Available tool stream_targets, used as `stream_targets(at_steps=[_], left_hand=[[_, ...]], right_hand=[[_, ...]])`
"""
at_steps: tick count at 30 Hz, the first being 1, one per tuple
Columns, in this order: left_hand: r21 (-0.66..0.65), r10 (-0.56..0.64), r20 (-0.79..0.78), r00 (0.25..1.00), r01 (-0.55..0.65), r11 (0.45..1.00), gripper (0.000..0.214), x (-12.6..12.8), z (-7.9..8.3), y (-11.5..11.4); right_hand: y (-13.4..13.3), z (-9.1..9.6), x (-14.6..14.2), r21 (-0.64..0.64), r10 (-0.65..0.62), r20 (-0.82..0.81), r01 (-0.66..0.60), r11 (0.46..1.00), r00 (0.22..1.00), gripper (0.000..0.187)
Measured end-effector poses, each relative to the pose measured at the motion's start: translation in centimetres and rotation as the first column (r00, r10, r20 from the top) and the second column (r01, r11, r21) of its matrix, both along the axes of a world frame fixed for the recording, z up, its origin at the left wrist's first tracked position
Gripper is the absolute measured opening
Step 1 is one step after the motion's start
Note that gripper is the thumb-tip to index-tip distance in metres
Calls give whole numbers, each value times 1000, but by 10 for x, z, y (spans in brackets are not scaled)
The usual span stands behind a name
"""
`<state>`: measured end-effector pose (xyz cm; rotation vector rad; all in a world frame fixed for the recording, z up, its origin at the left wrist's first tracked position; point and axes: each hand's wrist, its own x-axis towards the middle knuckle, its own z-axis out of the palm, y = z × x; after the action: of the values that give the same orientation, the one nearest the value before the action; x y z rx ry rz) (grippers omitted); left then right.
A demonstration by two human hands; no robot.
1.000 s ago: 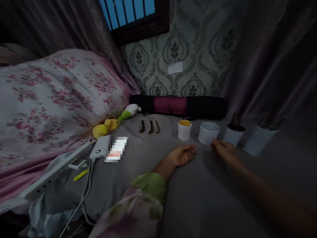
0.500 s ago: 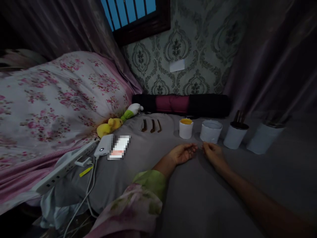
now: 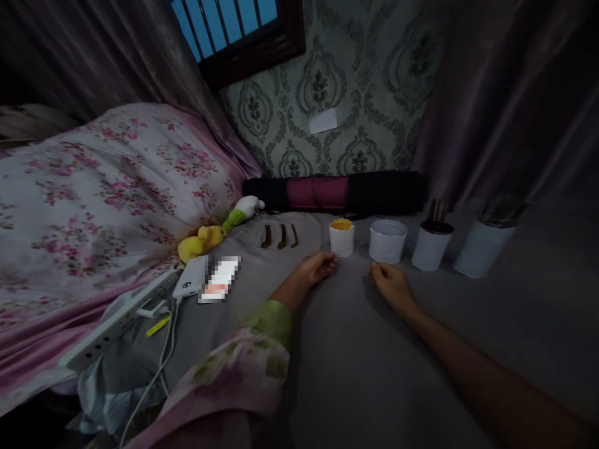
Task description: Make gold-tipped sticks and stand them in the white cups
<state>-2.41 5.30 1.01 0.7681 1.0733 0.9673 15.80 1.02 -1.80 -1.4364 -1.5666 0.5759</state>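
My left hand (image 3: 318,268) rests low over the grey sheet with its fingers curled in, just in front of a small white cup (image 3: 342,243) with a yellow inside. Closed in a pinch, my right hand (image 3: 392,285) is just in front of a wider white tub (image 3: 387,244). Whatever either hand may hold is too small or hidden to make out. Farther right stand a white cup with a dark rim (image 3: 430,251) and brown sticks in it, and a taller pale container (image 3: 484,251) holding dark, thin items. Three small bent brown pieces (image 3: 281,237) lie in a row behind my left hand.
A black and maroon roll (image 3: 318,192) lies along the patterned wall. To the left are a blurred phone (image 3: 219,280), a white power bank (image 3: 191,277), a power strip (image 3: 112,327) with cables, a yellow stick (image 3: 158,326) and a yellow plush toy (image 3: 199,244) beside flowered bedding (image 3: 116,181).
My hands were close together, fingertips nearly meeting; now they are apart. My left hand has drawn away to the left, toward the yellow-lined cup. The camera view has shifted slightly.
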Motion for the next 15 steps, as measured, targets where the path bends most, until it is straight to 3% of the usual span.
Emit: stream_targets(at_steps=[6,15], left_hand=[[64,149,-288,946,-136,989,14,-18,2,17],[195,260,-648,716,-175,965,10,-40,2,34]], right_hand=[[0,1,0,-34,7,22,-7,999,1000,41],[0,1,0,-22,13,16,-12,1000,1000,41]])
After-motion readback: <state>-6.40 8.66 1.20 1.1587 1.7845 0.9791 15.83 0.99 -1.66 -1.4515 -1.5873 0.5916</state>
